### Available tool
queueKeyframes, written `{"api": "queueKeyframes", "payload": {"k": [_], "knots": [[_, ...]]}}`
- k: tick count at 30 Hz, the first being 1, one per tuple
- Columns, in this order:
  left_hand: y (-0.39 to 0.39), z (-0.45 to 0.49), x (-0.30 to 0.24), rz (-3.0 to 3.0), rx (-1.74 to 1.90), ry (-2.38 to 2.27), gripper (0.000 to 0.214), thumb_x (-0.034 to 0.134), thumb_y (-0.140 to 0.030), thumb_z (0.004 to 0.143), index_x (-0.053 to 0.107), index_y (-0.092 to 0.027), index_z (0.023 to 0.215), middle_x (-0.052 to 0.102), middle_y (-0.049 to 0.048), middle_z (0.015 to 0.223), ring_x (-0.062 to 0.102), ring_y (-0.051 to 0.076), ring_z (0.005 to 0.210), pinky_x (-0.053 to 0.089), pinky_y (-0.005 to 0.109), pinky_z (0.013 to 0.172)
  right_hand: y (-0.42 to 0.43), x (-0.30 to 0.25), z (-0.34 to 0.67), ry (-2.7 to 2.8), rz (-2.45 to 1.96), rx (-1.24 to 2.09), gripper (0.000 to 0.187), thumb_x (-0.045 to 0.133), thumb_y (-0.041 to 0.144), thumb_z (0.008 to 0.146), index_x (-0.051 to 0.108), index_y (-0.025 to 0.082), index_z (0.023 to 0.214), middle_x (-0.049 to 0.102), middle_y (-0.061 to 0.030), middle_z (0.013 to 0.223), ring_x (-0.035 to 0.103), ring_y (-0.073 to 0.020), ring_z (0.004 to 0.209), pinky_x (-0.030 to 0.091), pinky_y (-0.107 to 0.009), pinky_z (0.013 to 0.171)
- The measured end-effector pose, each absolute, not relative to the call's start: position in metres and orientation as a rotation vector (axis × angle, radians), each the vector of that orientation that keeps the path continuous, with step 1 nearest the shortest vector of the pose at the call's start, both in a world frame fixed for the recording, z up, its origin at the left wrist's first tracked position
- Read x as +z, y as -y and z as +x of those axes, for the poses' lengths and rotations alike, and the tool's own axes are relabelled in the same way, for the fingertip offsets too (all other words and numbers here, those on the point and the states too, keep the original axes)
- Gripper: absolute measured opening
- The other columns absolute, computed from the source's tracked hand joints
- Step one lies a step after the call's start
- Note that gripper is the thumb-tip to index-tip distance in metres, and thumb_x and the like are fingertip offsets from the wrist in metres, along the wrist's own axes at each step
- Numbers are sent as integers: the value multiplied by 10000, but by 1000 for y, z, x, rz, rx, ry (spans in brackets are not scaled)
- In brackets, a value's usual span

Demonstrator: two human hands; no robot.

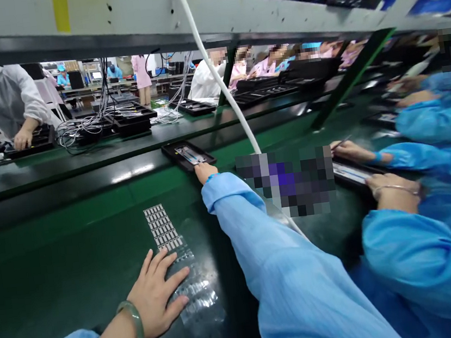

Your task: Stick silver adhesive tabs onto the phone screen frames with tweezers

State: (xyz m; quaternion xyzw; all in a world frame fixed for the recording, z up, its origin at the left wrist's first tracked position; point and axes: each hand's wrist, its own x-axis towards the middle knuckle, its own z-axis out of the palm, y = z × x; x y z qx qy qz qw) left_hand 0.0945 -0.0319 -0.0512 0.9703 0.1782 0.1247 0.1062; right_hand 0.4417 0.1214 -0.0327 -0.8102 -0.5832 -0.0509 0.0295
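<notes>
My left hand (pixel 154 293), wearing a green jade bangle (pixel 132 326), lies flat with spread fingers on a clear sheet of small metallic labels (pixel 179 262). The sheet rests on the green workbench surface (pixel 75 253). My right hand (pixel 206 171) reaches forward from a light blue sleeve (pixel 269 257). Its fingertips meet the near edge of a black tray (pixel 189 156), which holds a long slim device on the dark belt. The fingers are bunched against the tray, and their grip is hidden.
A white cable (pixel 225 98) hangs down past my right arm. A co-worker's hands (pixel 387 182) work at a tray to the right, one holding a pen-like tool. Several black trays and tangled cables stand on the far bench (pixel 133 120). A grey shelf beam (pixel 149 19) crosses overhead.
</notes>
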Motion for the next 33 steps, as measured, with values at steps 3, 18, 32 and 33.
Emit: {"api": "queueKeyframes", "payload": {"k": [3,18,32,33], "knots": [[32,96,-52,2851,347,-534,496,446,-422,877,367,-293,1349,371,83,1400,251,296,1327,228,577,1060,-127,-31,438,1924,-2495,-193,288,522,296,892,532,153,1141,531,-91,1173,548,-214,1012,470,-423,846],[20,89,-71,2016,735,-817,510,306,-406,933,198,-283,1416,148,45,1498,169,233,1364,184,464,1114,-153,22,281,2603,-1847,-248,235,497,304,902,590,134,1035,591,-94,1082,569,-228,1007,480,-378,803],[-56,-42,-53,1085,1162,-1401,741,536,-508,800,158,-307,1405,323,137,1403,457,277,1201,480,406,863,10,8,118,2999,-794,-171,160,464,121,874,620,98,900,618,-101,880,600,-214,776,479,-317,553],[-55,-49,-54,1115,1148,-1446,790,579,-476,779,137,-306,1412,302,142,1413,426,281,1226,463,409,887,25,7,114,2983,-752,-136,154,468,118,866,621,99,864,615,-95,863,594,-211,747,468,-314,529]]}}
